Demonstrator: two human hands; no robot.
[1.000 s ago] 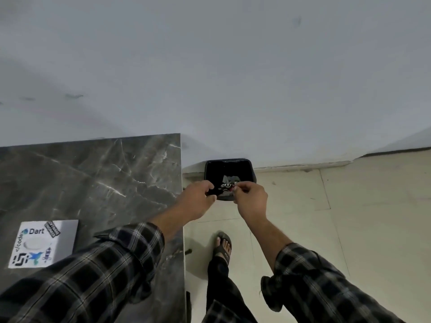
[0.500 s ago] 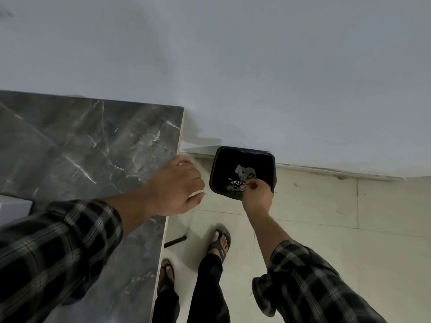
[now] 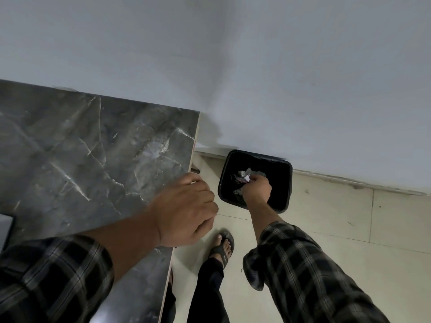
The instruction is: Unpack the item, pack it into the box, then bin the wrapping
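Right hand (image 3: 256,190) pinches wrapping (image 3: 242,178) at fingertips, over the bin (image 3: 283,183).

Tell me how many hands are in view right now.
2. The left hand hangs over the table edge; the right hand reaches into the bin, fingers on the wrapping. None seem hidden.

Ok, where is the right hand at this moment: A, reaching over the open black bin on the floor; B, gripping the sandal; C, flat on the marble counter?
A: the right hand reaches over the black bin, fingers pinching the wrapping.
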